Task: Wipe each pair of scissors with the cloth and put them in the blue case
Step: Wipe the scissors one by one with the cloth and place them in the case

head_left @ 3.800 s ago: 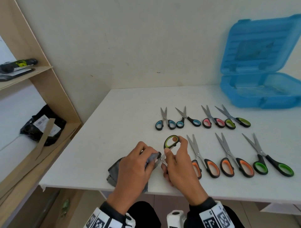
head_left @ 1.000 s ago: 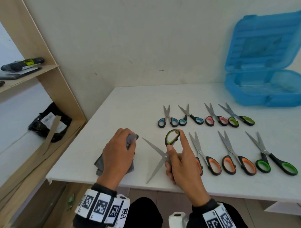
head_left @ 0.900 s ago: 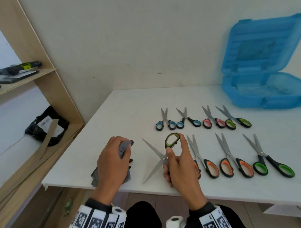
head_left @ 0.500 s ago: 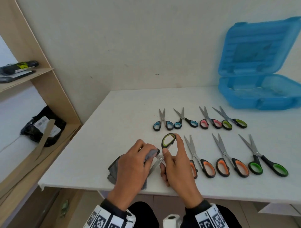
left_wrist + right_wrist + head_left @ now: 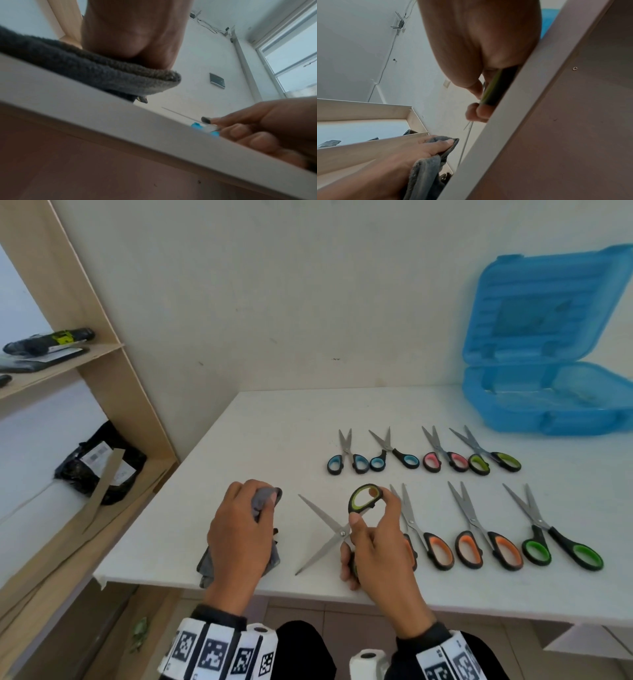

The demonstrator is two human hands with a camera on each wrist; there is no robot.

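White tabletop point(image 5: 274, 440) against a pale plaster wall carries the whole job, and near its front edge sits the pair in hand: large steel scissors with black-and-lime handles point(image 5: 334, 530), blades spread into a wide X. That spread looks deliberate, since it exposes both inner faces to a wipe. The right hand point(image 5: 380, 546) grips them, index finger and thumb pinching the upper handle loop while the lower fingers curl round the other handle, blades pointing left toward the cloth.

The left hand point(image 5: 239, 534) is closed on the folded grey terry cloth point(image 5: 265, 496), thumb pressing a fold against the fingers, the rest of the cloth lying on the table under the palm (clear of the blades, not touching them at this instant). My reading is a pause between strokes.

To the right, three more large pairs, two orange-handled point(image 5: 462, 535) and one green-handled point(image 5: 551, 539), lie in a row; behind them are four small pairs point(image 5: 421, 453) with blue, pink and lime grips, all unwiped by the look of it. The translucent blue plastic case point(image 5: 548, 409) stands open at the far right corner, apparently holding no scissors yet.
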